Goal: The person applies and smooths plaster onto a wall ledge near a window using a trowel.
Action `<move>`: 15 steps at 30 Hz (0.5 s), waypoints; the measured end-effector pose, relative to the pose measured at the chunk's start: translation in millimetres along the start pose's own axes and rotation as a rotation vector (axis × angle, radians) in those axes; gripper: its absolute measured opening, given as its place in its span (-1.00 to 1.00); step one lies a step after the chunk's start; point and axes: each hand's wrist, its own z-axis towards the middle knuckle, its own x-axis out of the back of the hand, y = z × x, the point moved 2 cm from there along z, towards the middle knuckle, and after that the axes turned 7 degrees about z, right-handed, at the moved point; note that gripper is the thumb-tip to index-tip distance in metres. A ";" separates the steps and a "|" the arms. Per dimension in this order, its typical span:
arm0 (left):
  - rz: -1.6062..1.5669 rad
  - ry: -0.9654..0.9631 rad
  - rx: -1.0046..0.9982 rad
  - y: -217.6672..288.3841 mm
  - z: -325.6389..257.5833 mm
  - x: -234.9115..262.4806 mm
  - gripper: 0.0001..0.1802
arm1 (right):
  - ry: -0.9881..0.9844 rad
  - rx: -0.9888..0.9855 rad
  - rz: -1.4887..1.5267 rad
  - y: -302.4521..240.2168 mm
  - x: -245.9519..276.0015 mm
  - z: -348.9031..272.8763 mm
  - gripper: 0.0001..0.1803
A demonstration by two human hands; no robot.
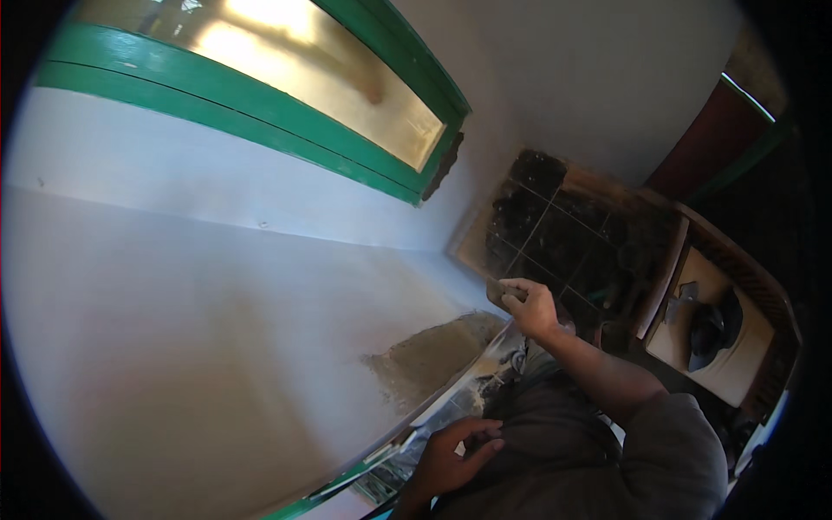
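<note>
My right hand [533, 308] is closed around a small flat grey-brown piece [497, 293], perhaps a scraper; its exact kind does not show. It is above the right end of a large white surface [199, 338]. Just below lies a patch of grey-brown mortar [442, 351], spread on the white surface near its edge, with a rough smeared left end. Lower down, close to my body, my left hand [455, 455] has its thumb and forefinger apart. The other left fingers are curled and partly in shadow, and I see nothing held there.
A green window frame [225, 113] with a bright pane is at the upper left. Beside its corner is a dark broken spot in the wall [446, 165]. Dark floor tiles [537, 217] lie beyond my right hand. To the right stands a wooden chair [754, 347] with dark items on its seat.
</note>
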 end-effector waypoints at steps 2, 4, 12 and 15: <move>-0.026 0.015 -0.030 6.1 15.4 2.5 -0.65 | -0.035 0.032 -0.080 17.0 -11.5 6.1 -0.70; -0.035 0.045 -0.102 10.9 29.7 6.0 -0.67 | -0.053 0.056 -0.166 37.8 -22.2 12.7 -0.70; 0.063 0.024 0.121 12.1 46.5 -5.4 -0.67 | -0.272 -0.101 -0.303 94.5 -42.8 -4.6 -0.60; 0.064 0.046 0.122 9.1 50.0 -9.5 -0.69 | -0.386 0.179 -0.209 92.2 -47.2 -30.7 -0.50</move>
